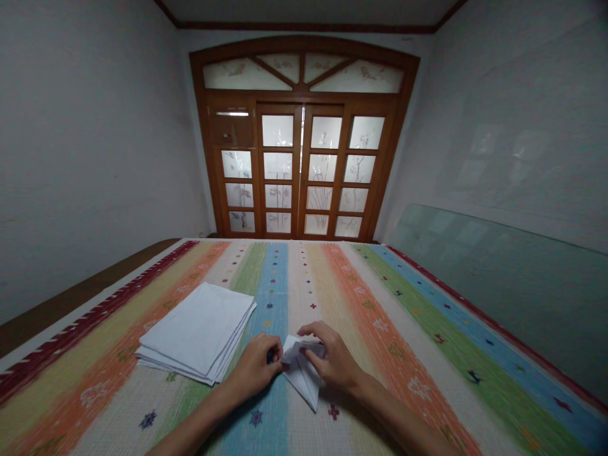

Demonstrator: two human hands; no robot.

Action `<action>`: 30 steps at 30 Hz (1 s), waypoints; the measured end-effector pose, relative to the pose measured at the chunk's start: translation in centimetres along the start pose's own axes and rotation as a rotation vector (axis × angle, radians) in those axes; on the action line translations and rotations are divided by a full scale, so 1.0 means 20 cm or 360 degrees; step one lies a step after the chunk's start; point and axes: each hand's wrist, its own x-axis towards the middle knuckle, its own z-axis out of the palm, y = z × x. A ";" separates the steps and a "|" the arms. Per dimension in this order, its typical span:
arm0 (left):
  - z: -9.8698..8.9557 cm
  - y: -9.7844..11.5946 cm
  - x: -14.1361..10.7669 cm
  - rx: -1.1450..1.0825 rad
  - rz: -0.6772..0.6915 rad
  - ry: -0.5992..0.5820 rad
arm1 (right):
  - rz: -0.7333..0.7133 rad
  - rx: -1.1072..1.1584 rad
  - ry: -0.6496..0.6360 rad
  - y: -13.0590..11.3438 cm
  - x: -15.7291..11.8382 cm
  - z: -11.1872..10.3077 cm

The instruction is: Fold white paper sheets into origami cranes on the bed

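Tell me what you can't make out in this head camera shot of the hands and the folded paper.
All in the head view:
The folded white paper: the left hand and right hand cover its upper folds.
The stack of white sheets: edges too small to count.
The left forearm and right forearm: cut off by the bottom edge.

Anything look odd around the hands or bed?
The stack of white sheets looks uneven: its lower layers fan out past the top. A large glass pane leaning against the right wall also looks out of place beside the bed.
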 end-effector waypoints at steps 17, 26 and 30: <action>0.02 0.00 -0.01 0.0052 0.0074 0.0091 | 0.0330 -0.0178 0.0005 0.05 -0.02 0.02; 0.03 0.01 -0.03 0.0143 0.0145 0.0070 | 0.0412 -0.0065 0.0137 0.05 -0.04 0.09; 0.03 0.02 -0.04 0.0078 0.0205 0.0055 | 0.0484 -0.0052 0.0169 0.06 -0.04 0.12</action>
